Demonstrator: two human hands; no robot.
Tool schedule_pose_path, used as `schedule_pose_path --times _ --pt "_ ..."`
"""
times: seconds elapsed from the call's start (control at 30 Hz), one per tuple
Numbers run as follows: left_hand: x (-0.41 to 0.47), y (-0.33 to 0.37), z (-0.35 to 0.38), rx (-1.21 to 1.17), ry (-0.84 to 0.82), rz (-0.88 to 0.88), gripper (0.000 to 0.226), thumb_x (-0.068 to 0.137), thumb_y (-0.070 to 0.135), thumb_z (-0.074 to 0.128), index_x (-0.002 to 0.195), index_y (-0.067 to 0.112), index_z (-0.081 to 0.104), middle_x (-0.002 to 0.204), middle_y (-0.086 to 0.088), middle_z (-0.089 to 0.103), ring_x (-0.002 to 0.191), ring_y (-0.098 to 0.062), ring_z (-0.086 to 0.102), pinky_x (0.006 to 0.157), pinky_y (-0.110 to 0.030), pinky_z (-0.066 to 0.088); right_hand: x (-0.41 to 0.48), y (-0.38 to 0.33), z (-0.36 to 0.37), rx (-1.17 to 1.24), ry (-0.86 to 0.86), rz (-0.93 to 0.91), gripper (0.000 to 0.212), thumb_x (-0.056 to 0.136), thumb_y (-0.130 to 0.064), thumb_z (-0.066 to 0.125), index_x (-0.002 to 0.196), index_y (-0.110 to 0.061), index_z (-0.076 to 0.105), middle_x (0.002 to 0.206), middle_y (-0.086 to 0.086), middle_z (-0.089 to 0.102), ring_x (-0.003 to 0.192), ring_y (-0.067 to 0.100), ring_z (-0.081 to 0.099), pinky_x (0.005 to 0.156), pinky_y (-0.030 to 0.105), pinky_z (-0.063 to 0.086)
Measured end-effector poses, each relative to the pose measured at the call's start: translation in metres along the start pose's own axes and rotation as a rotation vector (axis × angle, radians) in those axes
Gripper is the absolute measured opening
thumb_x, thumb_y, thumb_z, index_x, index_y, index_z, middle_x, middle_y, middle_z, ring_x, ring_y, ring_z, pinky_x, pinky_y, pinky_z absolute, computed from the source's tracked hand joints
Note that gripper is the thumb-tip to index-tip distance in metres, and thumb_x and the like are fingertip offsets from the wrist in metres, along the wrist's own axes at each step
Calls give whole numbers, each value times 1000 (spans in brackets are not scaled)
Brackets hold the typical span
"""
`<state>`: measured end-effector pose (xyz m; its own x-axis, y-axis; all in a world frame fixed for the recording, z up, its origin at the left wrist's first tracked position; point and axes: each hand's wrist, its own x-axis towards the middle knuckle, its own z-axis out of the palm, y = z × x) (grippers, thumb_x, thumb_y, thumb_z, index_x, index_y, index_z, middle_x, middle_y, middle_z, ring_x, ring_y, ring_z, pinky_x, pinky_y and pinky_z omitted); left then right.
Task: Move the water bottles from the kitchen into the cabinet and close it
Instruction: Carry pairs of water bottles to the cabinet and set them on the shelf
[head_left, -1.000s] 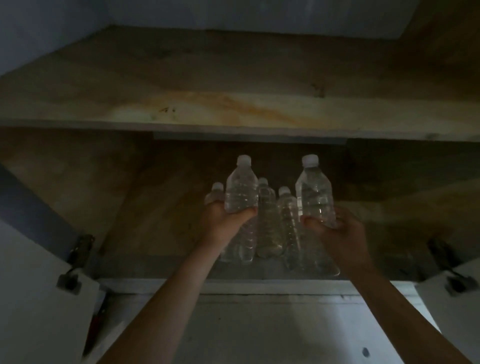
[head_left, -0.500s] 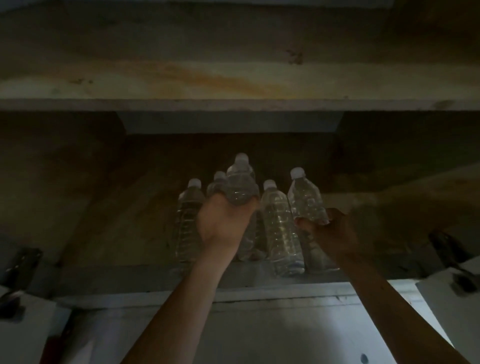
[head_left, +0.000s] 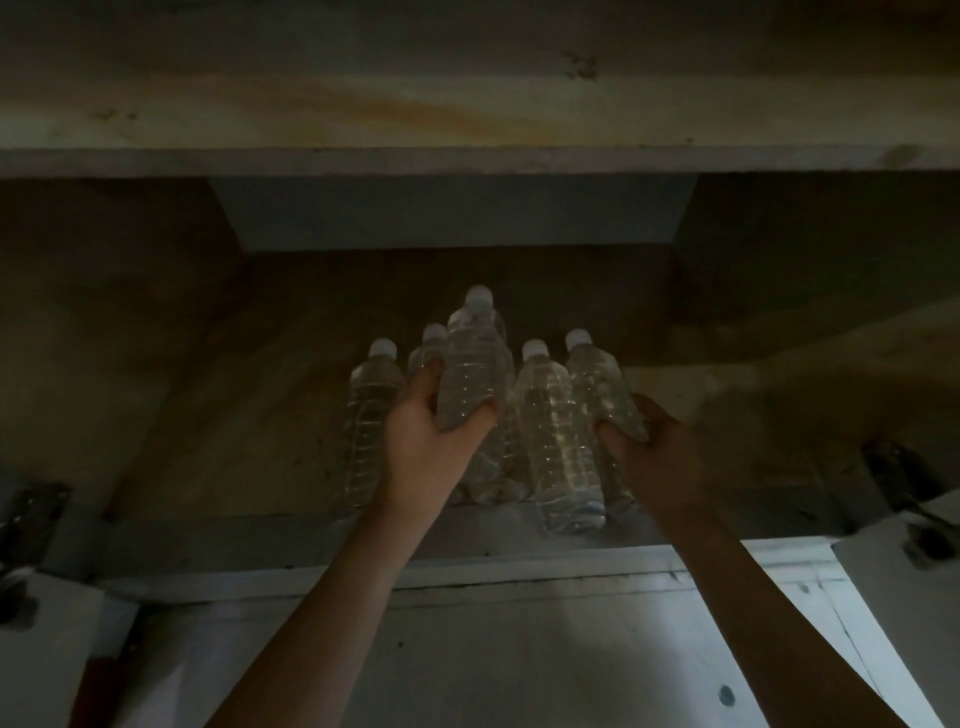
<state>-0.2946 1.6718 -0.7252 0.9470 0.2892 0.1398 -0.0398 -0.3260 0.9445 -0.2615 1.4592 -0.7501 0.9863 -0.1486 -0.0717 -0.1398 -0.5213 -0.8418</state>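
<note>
Bottles occupy both hands: left hand (head_left: 431, 447) clasps a water bottle (head_left: 472, 364) by its base, right hand (head_left: 660, 457) clasps a second bottle (head_left: 597, 384) likewise. Between the grips a standing bottle (head_left: 558, 447) rests on the cabinet shelf (head_left: 234, 426), perhaps touching the second.

Orange-stained upper shelf (head_left: 415, 117); right door hinge (head_left: 896, 480).

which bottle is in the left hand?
The water bottle whose cap is highest in view, mid-cluster: the left hand grips its lower end. The right hand holds the rightmost bottle.
</note>
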Motion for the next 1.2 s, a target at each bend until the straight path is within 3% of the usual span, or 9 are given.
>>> schedule_pose_path --times 0.13,0.23,0.33,0.4,0.53,0.7,0.93,1.2 --pt "3 2 3 8 9 30 36 81 25 76 115 28 64 97 15 72 87 7 67 73 -14 54 4 0 2 -24 20 -34 9 89 -29 68 98 -29 65 100 1 73 92 20 68 93 46 53" --pt "2 0 0 83 -21 59 41 85 39 67 123 25 60 109 12 70 98 3 65 81 -17 53 -1 -1 -1 -80 -31 -45 33 89 -38 65 119 -23 62 111 0 69 98 19 65 94 40 52" --pt "-10 6 -10 365 -65 99 53 89 50 54 132 19 56 122 0 64 112 -13 59 95 -27 48 -19 -13 -10 -303 -58 -170 62 87 -65 43 129 -21 54 120 5 65 111 26 60 100 45 45" --pt "-28 28 -22 573 -107 103 56 91 45 49 135 11 54 124 -9 61 113 -23 56 94 -28 43 -41 -33 -22 -490 -11 -266 61 91 -57 38 133 -16 51 126 10 62 116 32 55 99 43 45" --pt "-63 95 -61 802 -219 179 54 96 42 37 134 8 54 121 -13 62 110 -29 55 92 -36 47 -94 -93 -60 -593 24 -347 49 94 -42 43 128 -10 56 122 16 63 112 36 56 91 46 51" --pt "-102 219 -117 923 -361 202 55 97 40 32 130 4 59 121 -16 63 109 -37 55 94 -43 47 -168 -188 -142 -603 -46 -343 43 94 -35 46 120 -5 64 112 15 67 103 35 60 87 44 51" --pt "-147 472 -202 928 -499 154 52 97 40 33 126 7 62 114 -10 68 100 -31 60 85 -39 51 -266 -388 -312 -580 -143 -266 39 94 -35 42 109 -7 66 107 9 69 99 31 63 85 39 50" --pt "-166 711 -284 782 -520 320 54 98 43 31 133 11 56 125 -3 64 115 -25 57 96 -39 47 -363 -565 -469 -592 -18 -242 49 95 -41 37 120 -7 63 117 9 67 108 30 61 89 43 53"
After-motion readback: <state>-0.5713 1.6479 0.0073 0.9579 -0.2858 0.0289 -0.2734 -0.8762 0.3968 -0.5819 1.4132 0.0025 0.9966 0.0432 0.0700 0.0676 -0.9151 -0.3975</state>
